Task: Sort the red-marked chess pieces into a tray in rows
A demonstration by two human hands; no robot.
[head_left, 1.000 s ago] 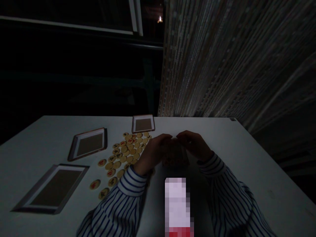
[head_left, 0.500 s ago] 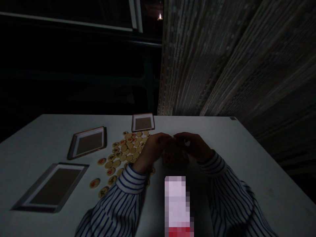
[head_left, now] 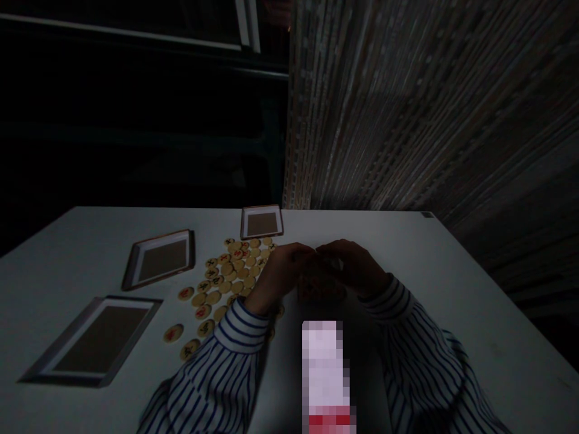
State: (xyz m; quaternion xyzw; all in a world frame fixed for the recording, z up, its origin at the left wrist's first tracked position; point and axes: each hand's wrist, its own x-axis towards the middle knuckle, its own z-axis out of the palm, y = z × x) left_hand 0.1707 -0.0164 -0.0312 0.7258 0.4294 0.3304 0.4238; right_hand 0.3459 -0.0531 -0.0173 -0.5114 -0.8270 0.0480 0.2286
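Both my hands are raised a little above the white table [head_left: 443, 283] near its middle. My left hand [head_left: 278, 274] and my right hand [head_left: 357, 268] curl toward each other with fingertips meeting, pinched on something small that the dim light hides. Under them a dark reddish object [head_left: 319, 289] shows faintly. Several round wooden discs [head_left: 226, 274] with red or black marks lie scattered just left of my left hand. Striped sleeves cover both forearms.
Three shallow rectangular trays with brown insides lie on the table: a large one [head_left: 97, 340] at front left, a middle one [head_left: 160, 259] behind it, a small one [head_left: 261, 223] at the back. A textured wall rises behind on the right; the left background is dark.
My hands stay together in almost the same place; the fingers shift slightly. The view has tilted a little.
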